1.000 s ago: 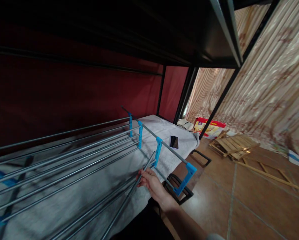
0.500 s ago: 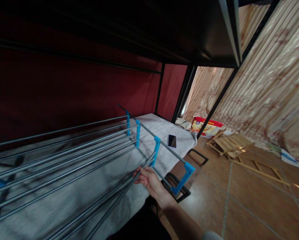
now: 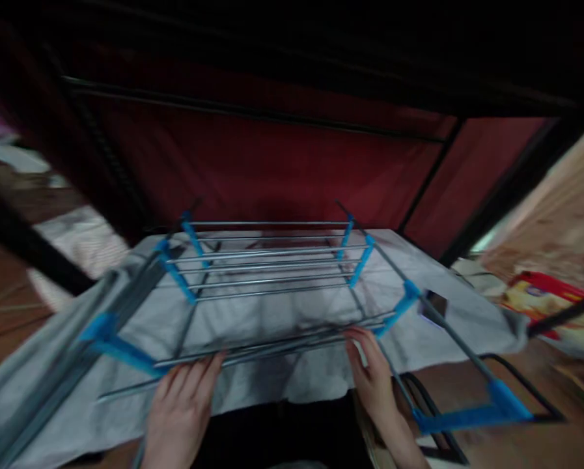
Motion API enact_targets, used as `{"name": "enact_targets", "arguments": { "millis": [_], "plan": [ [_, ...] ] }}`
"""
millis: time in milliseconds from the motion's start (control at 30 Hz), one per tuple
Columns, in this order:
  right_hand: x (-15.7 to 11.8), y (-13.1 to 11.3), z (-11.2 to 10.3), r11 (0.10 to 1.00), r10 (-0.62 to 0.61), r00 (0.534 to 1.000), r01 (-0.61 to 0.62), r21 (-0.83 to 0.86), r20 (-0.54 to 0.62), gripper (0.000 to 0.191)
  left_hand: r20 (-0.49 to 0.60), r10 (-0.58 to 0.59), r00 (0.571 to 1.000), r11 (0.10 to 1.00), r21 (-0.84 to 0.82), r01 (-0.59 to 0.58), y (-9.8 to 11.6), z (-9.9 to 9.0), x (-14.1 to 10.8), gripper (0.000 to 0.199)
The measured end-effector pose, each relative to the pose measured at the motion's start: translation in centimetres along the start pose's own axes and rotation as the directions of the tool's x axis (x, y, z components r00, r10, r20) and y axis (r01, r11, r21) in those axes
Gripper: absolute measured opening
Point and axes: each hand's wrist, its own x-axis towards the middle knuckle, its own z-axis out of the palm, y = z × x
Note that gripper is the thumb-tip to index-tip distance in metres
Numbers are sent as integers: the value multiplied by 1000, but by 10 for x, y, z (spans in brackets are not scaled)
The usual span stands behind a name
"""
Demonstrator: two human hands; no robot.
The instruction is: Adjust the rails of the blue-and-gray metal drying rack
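A rack of grey metal tubes with blue plastic connectors [image 3: 402, 306] lies on a grey cloth [image 3: 272, 312]. My left hand [image 3: 181, 404] is closed over the left part of the front metal tubes [image 3: 282, 348], beside a blue connector [image 3: 120, 348]. One tube's free end sticks out to the left past that hand. At the right end of these tubes, my right hand [image 3: 372, 374] grips them with thumb and fingers, close to another blue connector. Behind, several crossbars [image 3: 272, 264] run between connectors on both sides. Motion blur hides just which tubes each hand holds.
A phone [image 3: 434, 307] lies on the cloth at the right. More grey tubes [image 3: 47, 384] rest at the left. Dark posts and a low black overhang frame the space, with a dark red backing [image 3: 272, 163] behind. A red and yellow box [image 3: 550, 299] stands right.
The view has swung left, so the whole rack now shows from the front. My left hand has come into view on the tubes. The right hand still grips near the right connector.
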Motion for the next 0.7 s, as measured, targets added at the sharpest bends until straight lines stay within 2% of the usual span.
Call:
{"name": "enact_targets", "arguments": {
  "millis": [33,100,167,233,400,567,633,700],
  "plan": [
    [4,1,0,988,-114,993,116,-106,21,25,7,9,1000,999,48,-10,2,-8,2,56],
    [16,4,4,919,-296,948,315,-238,114,29,-12,6,1000,995,98,-5,6,-18,14,53],
    [27,7,12,840,-399,893,447,-307,208,31,-30,-5,1000,993,115,8,9,-21,28,48],
    [35,10,18,777,-453,847,528,-342,278,31,-48,-10,999,993,118,16,10,-21,36,44],
    [46,22,18,680,-531,760,646,-346,375,28,-60,-6,998,996,93,12,11,-19,41,39],
    [49,27,17,644,-534,743,666,-375,403,29,-109,-65,992,997,45,70,14,-15,37,41],
    [48,26,19,636,-537,738,672,-379,408,30,-200,-148,969,989,-6,150,14,-12,27,40],
    [47,26,20,632,-541,736,675,-380,408,31,-336,-285,898,958,-96,269,11,-8,12,34]
  ]
}}
